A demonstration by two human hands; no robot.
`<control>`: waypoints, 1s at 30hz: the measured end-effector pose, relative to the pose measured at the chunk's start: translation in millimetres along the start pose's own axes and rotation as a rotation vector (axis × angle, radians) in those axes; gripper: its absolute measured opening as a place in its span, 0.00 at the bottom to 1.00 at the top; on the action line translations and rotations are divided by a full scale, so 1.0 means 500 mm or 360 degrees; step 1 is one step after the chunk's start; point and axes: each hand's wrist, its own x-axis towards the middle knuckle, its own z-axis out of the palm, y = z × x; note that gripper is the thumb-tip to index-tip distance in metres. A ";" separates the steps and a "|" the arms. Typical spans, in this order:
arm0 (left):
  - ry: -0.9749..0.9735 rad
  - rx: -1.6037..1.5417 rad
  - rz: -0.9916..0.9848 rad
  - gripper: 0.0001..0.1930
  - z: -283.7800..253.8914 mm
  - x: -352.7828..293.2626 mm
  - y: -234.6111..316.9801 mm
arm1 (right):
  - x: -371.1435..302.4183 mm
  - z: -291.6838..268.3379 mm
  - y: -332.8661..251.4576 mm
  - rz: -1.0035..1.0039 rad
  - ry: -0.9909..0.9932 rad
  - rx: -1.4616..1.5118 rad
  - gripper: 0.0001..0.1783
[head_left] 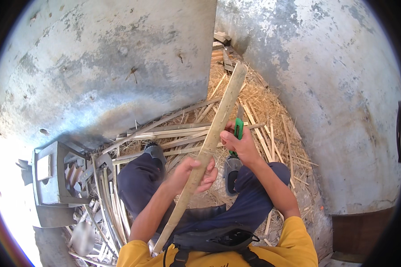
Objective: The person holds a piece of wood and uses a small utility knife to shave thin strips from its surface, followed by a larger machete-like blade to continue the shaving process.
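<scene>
A long split bamboo strip (pixel 225 107) runs slantwise from near my waist up toward the wall corner. My left hand (pixel 181 174) is closed around its lower middle, thumb on the near face and fingers curled past the other edge. Just right of the strip, my right hand (pixel 241 144) grips a green utility knife (pixel 239 129). The knife's blade points up and away from me, beside the strip. Part of the knife's handle is hidden by my fingers, and I cannot tell whether the blade touches the bamboo.
Several bamboo strips (pixel 178 132) lie across straw-like shavings (pixel 260 95) beyond my feet. More strips (pixel 109 200) are heaped at the left, beside a grey wooden stool-like frame (pixel 53 202). Weathered grey walls (pixel 120 53) stand ahead and on the right.
</scene>
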 end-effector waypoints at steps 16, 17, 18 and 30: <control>0.0897 0.0920 0.0044 0.30 0.022 0.006 0.034 | 0.014 0.013 0.029 -0.0253 0.0039 -0.0066 0.11; 0.0886 0.0856 0.0062 0.31 0.017 0.006 0.029 | 0.016 0.011 0.030 -0.0290 0.0037 -0.0073 0.11; 0.0875 0.0791 0.0080 0.31 0.014 0.005 0.026 | 0.017 0.010 0.031 -0.0326 0.0036 -0.0079 0.11; 0.0609 0.0559 -0.0093 0.33 0.024 0.000 0.026 | 0.017 0.010 0.026 -0.0334 0.0212 -0.0170 0.12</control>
